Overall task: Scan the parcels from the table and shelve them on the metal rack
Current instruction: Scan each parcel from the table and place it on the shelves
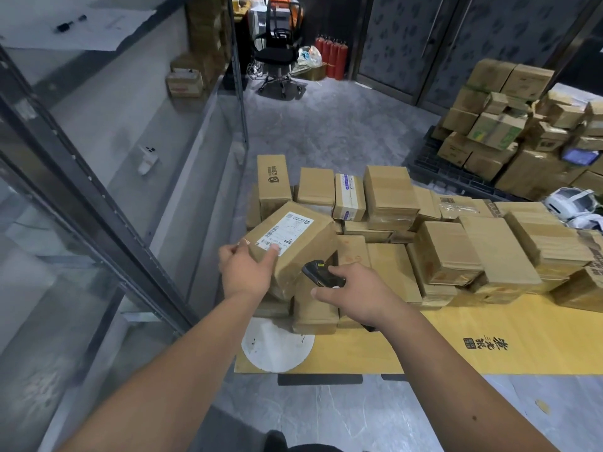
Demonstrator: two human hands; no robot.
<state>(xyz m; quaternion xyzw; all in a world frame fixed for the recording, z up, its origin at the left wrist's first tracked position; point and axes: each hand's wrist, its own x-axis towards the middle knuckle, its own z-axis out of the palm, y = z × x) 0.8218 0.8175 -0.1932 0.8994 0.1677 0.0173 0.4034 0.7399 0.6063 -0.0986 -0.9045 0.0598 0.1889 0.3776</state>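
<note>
Looks like the scan step: left hand (pixel 246 272) grips a tilted parcel (pixel 293 246) above the table (pixel 456 337) pile, label up, while the right hand (pixel 349 293) holds the scanner (pixel 321 274) beside it. Next it probably needs aiming at the barcode, then the metal rack (pixel 98 197) on the left.

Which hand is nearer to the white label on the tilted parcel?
Left. The left hand grips the parcel with its thumb on the label edge. The right hand holds the scanner below the parcel, away from the label.
</note>
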